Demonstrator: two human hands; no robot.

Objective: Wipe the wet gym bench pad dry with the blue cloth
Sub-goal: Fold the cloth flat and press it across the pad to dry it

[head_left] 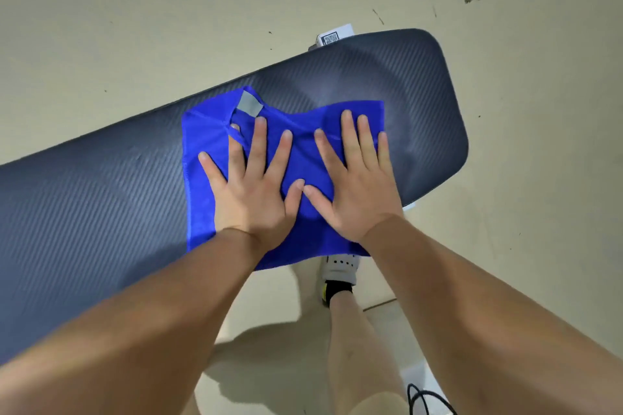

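Note:
A long dark textured bench pad [101,199] runs diagonally from lower left to upper right. The blue cloth [209,131], with a grey label near its far corner, lies spread across the pad's middle; its near edge hangs over the pad's front side. My left hand [249,185] presses flat on the cloth's left half, fingers spread, one fingertip tucked under a fold. My right hand [354,178] lies flat on the right half, fingers spread. The two thumbs nearly touch. A paler streaked patch [371,77] shows on the pad beyond the cloth.
Beige floor [168,10] surrounds the bench. A white bench foot with a QR label [332,37] sticks out behind the pad's far end. My leg and white shoe [338,268] stand below the pad's front edge. A black cord [424,397] lies at the bottom right.

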